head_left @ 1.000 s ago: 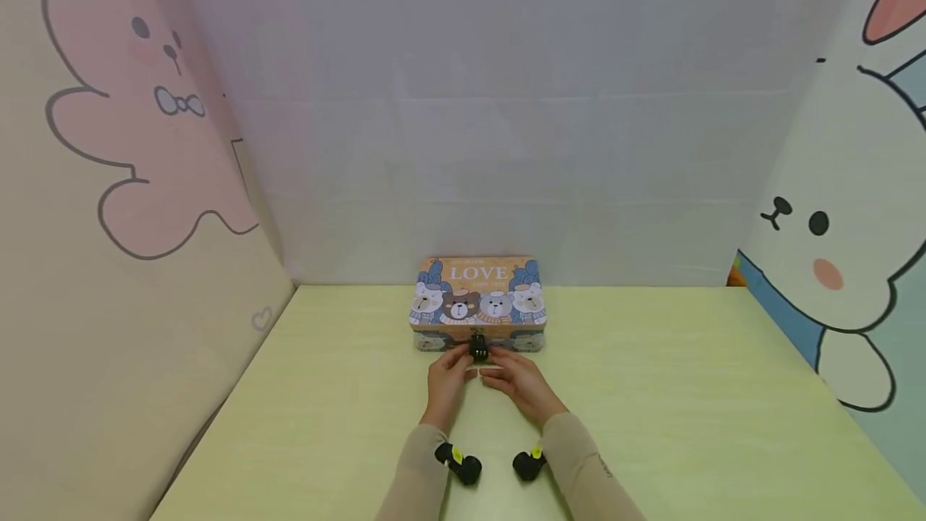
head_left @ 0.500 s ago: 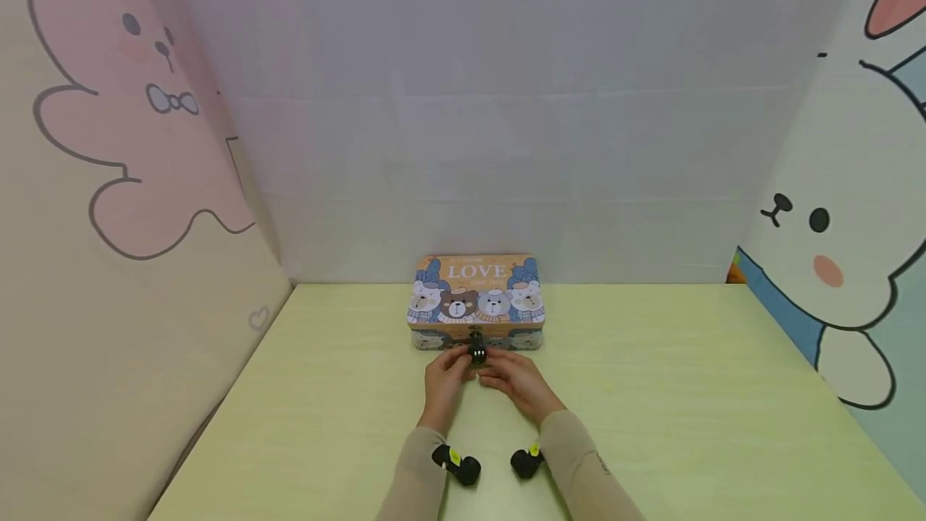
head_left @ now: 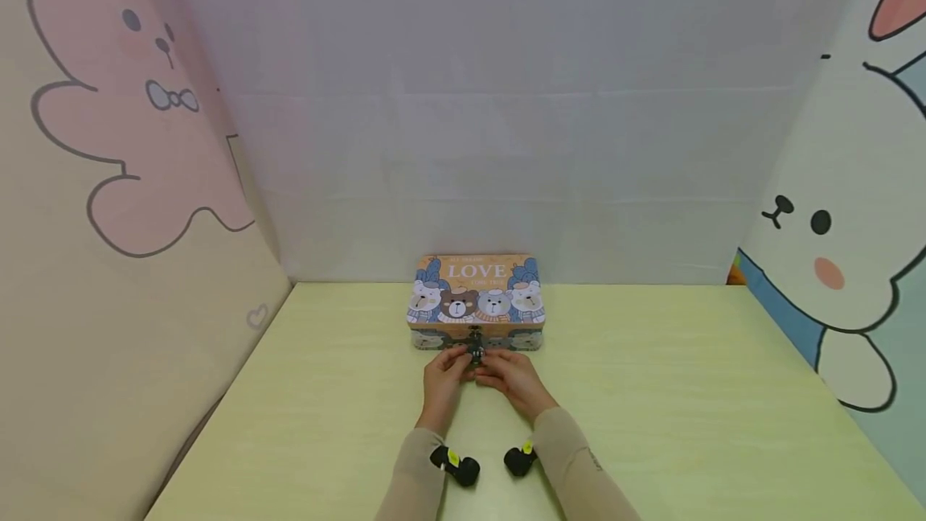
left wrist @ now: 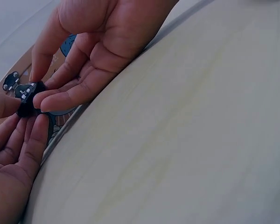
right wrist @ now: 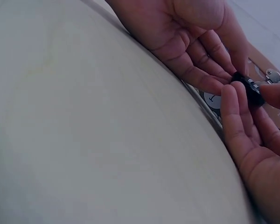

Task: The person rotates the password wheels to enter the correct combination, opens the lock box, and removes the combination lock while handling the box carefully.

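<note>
Both hands — left hand and right hand — pinch a black lock between thumbs and fingertips, one from either side. The lock lies at the front of a closed box, just below its clasp. The box, its lid showing four bears beneath the word LOVE, stands at the worktop's far edge.

beige long sleeves | dark marking on right one | black wrist cameras | yellow patches
</note>
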`<state>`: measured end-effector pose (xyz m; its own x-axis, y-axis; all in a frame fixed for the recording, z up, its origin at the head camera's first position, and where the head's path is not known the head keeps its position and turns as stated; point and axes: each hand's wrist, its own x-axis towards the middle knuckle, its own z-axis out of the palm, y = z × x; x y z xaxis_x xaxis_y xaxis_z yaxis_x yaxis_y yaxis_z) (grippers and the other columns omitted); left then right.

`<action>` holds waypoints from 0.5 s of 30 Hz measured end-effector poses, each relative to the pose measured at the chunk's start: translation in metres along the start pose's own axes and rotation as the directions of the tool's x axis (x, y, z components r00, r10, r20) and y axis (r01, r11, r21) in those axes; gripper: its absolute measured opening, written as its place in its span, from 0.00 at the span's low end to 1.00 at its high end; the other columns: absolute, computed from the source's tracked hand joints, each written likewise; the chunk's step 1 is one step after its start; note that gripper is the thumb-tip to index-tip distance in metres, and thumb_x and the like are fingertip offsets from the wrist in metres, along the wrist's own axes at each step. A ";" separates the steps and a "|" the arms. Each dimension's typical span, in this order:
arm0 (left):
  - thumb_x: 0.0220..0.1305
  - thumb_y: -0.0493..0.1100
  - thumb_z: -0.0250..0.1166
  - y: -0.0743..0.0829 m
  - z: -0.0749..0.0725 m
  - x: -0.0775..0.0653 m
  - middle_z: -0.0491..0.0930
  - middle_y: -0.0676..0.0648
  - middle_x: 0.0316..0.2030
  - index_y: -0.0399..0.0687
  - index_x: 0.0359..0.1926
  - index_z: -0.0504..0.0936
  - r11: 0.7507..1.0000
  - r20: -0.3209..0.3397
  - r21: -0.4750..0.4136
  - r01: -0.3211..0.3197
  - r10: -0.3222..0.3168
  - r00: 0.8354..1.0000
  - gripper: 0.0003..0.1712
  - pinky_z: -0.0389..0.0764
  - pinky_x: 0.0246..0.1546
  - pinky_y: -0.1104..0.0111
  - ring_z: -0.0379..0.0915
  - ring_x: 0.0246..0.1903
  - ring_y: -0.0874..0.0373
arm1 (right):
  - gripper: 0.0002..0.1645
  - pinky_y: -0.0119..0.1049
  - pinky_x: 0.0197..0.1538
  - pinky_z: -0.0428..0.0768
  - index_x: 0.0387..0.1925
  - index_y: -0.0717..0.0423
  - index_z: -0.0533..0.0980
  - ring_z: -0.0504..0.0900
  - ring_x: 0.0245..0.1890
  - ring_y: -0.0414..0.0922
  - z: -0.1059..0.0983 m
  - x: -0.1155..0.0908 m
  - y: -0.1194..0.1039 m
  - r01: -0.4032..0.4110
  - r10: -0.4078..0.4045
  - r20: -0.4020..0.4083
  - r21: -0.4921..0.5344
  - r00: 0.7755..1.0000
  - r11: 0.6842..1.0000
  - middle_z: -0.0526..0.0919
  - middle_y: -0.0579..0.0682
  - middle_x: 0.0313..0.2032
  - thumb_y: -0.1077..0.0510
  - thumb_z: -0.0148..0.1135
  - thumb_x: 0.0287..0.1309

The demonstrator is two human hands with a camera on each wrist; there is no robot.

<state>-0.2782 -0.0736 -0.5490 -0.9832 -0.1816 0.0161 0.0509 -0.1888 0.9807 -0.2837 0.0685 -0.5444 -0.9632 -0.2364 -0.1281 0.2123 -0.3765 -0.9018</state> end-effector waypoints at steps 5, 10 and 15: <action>0.65 0.29 0.63 0.000 -0.001 -0.001 0.85 0.39 0.37 0.21 0.49 0.79 1.000 0.003 -0.001 -0.003 0.003 1.000 0.14 0.86 0.30 0.72 0.80 0.27 0.63 | 0.20 0.33 0.41 0.87 0.56 0.84 0.65 0.84 0.30 0.41 0.004 0.002 0.001 0.007 -0.007 -0.053 -0.001 0.999 1.000 0.79 0.53 0.33 0.71 0.51 0.68; 0.64 0.29 0.64 -0.002 -0.001 -0.001 0.84 0.37 0.39 0.22 0.48 0.80 1.000 0.000 0.018 -0.023 0.023 1.000 0.14 0.87 0.30 0.70 0.81 0.29 0.62 | 0.17 0.33 0.38 0.87 0.52 0.83 0.69 0.84 0.28 0.41 0.007 0.003 0.001 0.018 -0.021 -0.086 -0.035 0.996 0.999 0.80 0.53 0.32 0.71 0.52 0.68; 0.64 0.30 0.64 -0.003 -0.002 0.001 0.84 0.36 0.39 0.22 0.47 0.80 0.998 0.006 0.032 -0.049 0.049 0.999 0.13 0.87 0.31 0.69 0.81 0.30 0.61 | 0.17 0.33 0.37 0.87 0.52 0.83 0.70 0.84 0.27 0.41 0.010 0.003 0.001 0.026 -0.032 -0.099 -0.062 0.995 0.998 0.80 0.54 0.32 0.70 0.51 0.69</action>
<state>-0.2793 -0.0749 -0.5518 -0.9806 -0.1848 0.0648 0.0931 -0.1484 0.9845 -0.2851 0.0586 -0.5412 -0.9811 -0.1343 -0.1392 0.1764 -0.3261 -0.9287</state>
